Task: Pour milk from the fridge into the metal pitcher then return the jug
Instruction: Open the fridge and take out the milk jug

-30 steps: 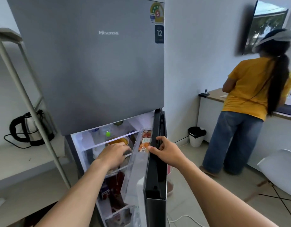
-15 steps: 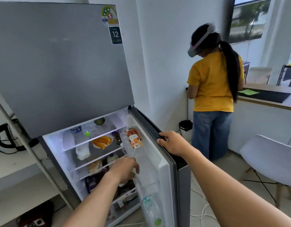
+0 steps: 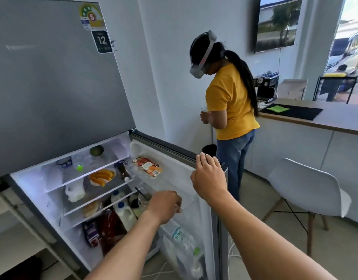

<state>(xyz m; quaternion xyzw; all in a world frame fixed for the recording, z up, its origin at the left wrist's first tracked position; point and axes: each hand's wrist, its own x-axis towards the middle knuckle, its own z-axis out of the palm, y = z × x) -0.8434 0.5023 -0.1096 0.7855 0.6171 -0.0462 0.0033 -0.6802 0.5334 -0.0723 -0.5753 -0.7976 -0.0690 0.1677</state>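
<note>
1. The left hand (image 3: 166,207) is inside the open fridge (image 3: 53,77), knuckles up. Its fingers (image 3: 177,201) curl downward just beside the clear rim of a door shelf. The fingertips point away from the camera, so I cannot tell whether they pinch anything.
2. The right hand (image 3: 209,178) sits on the top edge of the fridge door (image 3: 174,152), with its fingers (image 3: 203,160) bent over that edge and gripping it.
3. Hard to make out: the lower shelves are crowded and dim, and dark packets there blur together. The left forearm covers part of the bottom compartment. A water bottle (image 3: 184,239) in the door's lower rack is smeared by the lens.
4. The milk jug (image 3: 123,214) is white plastic with a blue cap. It stands upright on a lower shelf, near the left wrist but apart from the hand. A second blue-capped jug (image 3: 116,196) stands just behind it, and a pale jug (image 3: 75,191) sits one shelf up (cap not visible).
5. To the right, a person in a yellow shirt (image 3: 230,102) stands at a worktop (image 3: 335,120), with a white chair (image 3: 307,186) nearby.
</note>
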